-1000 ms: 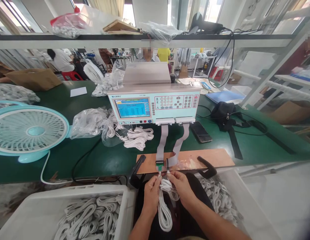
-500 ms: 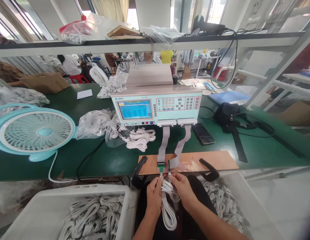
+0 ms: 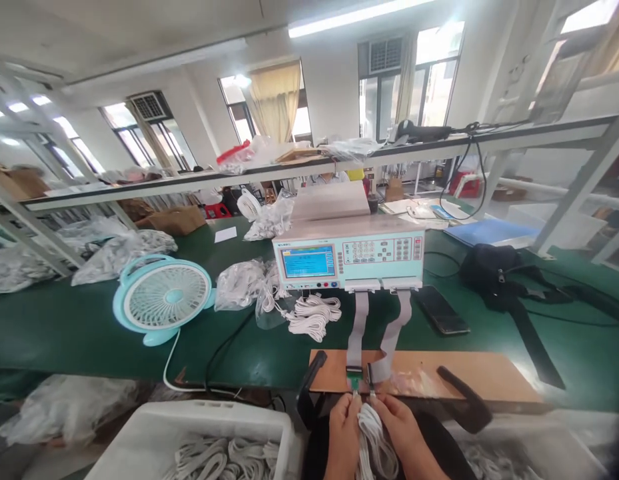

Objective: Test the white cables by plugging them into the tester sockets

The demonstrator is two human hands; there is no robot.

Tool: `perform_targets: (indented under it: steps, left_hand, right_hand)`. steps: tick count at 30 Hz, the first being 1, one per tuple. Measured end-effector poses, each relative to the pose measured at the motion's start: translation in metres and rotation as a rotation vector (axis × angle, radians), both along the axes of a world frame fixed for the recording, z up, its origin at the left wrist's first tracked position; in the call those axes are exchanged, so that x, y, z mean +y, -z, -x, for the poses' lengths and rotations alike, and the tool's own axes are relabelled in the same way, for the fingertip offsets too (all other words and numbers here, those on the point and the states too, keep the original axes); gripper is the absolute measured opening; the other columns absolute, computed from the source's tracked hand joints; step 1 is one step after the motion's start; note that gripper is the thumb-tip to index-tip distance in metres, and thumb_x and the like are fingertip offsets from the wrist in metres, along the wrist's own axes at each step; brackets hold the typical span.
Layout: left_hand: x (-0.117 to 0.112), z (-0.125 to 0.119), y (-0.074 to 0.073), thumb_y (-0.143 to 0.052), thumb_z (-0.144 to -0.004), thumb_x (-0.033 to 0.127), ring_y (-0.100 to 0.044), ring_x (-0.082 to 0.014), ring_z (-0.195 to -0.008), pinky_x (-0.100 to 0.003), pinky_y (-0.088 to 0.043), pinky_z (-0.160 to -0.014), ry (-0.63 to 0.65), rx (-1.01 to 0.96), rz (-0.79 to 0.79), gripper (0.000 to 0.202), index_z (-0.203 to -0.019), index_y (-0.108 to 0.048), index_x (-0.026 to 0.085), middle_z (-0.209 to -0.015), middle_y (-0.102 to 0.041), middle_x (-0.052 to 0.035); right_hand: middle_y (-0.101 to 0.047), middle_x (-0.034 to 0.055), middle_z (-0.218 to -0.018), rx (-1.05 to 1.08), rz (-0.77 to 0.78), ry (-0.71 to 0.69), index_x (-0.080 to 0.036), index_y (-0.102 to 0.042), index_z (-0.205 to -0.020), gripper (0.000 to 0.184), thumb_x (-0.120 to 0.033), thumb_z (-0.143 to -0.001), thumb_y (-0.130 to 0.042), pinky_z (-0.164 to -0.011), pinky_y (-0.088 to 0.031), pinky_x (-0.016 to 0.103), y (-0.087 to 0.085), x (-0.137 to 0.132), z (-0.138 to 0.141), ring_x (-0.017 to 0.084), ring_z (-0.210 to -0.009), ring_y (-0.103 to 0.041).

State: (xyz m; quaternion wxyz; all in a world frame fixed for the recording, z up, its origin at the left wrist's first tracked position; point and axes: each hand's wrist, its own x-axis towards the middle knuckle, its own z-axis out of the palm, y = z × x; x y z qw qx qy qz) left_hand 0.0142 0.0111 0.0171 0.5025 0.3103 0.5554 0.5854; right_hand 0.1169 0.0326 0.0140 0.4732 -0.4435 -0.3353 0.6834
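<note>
My left hand [image 3: 343, 427] pinches one end of a coiled white cable [image 3: 372, 433], right at a small green connector board [image 3: 356, 381]. Thumb and fingers of my right hand [image 3: 403, 425] close on the cable's other end, at a dark connector [image 3: 372, 375]. The coil hangs between both hands. Grey ribbon cables [image 3: 360, 327] run from these connectors up to a tester [image 3: 374, 248] with a lit blue screen [image 3: 309, 262]. Whether the plugs are fully seated I cannot tell. A wooden board [image 3: 469, 370] lies under the connectors at the table edge.
A bundle of white cables [image 3: 314, 317] and plastic bags [image 3: 239, 285] lie left of the ribbons, by a blue fan [image 3: 169, 297]. A phone [image 3: 443, 310] and black bag [image 3: 484, 270] lie right. A white bin [image 3: 214, 417] with coiled cables stands below left.
The head view has tilted up and swung left, so the bench appears lower and further right. The screen's content differs. Both hands still pinch the cable ends at the connectors.
</note>
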Motion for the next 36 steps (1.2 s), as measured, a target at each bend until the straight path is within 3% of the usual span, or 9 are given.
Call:
perform_targets:
  steps: [8,12,20,29,36]
  left_hand:
    - [0.002,-0.001,0.000,-0.063,-0.059,0.060,-0.043,-0.0122,-0.057,-0.023,-0.037,-0.056,-0.013,0.001,-0.006,0.045,-0.056,-0.050,0.016,-0.055,-0.045,0.0029]
    - [0.003,-0.002,0.001,-0.063,-0.058,0.060,-0.043,-0.0121,-0.058,-0.022,-0.037,-0.058,-0.029,0.005,0.011,0.046,-0.057,-0.051,0.016,-0.056,-0.046,0.0028]
    - [-0.001,-0.002,-0.009,-0.062,-0.058,0.062,-0.042,-0.0121,-0.058,-0.023,-0.037,-0.058,-0.013,0.013,-0.001,0.048,-0.057,-0.052,0.015,-0.055,-0.046,0.0028]
    - [-0.001,-0.001,0.000,-0.061,-0.060,0.061,-0.042,-0.0121,-0.057,-0.023,-0.037,-0.056,0.051,-0.050,0.011,0.048,-0.060,-0.054,0.015,-0.056,-0.048,0.0023]
    - [0.000,0.001,0.002,-0.060,-0.064,0.059,-0.045,-0.0137,-0.059,-0.023,-0.037,-0.058,0.004,0.030,0.012,0.044,-0.058,-0.054,0.015,-0.057,-0.050,0.0014]
  right_hand:
    - [-0.064,0.0040,-0.059,-0.054,-0.055,-0.002,-0.015,-0.068,-0.064,0.036,-0.050,-0.055,-0.073,-0.061,-0.045,0.030,0.015,0.004,-0.001,0.020,-0.060,-0.056]
    - [-0.063,0.0032,-0.059,-0.053,-0.036,-0.016,-0.014,-0.067,-0.066,0.037,-0.049,-0.055,-0.073,-0.064,-0.045,0.028,0.010,0.004,0.000,0.020,-0.063,-0.057]
    - [-0.060,0.0014,-0.057,-0.124,-0.052,-0.022,-0.015,-0.064,-0.060,0.040,-0.053,-0.055,-0.071,-0.057,-0.043,0.026,-0.001,-0.002,-0.003,0.017,-0.057,-0.053]
    - [-0.058,0.0003,-0.053,0.004,0.045,0.016,-0.015,-0.061,-0.057,0.038,-0.050,-0.050,-0.075,-0.054,-0.041,0.024,-0.009,-0.004,0.004,0.015,-0.053,-0.051]
    - [-0.059,0.0001,-0.053,-0.009,0.000,0.027,-0.015,-0.063,-0.058,0.037,-0.049,-0.051,-0.075,-0.052,-0.039,0.024,0.002,0.000,0.003,0.014,-0.052,-0.049]
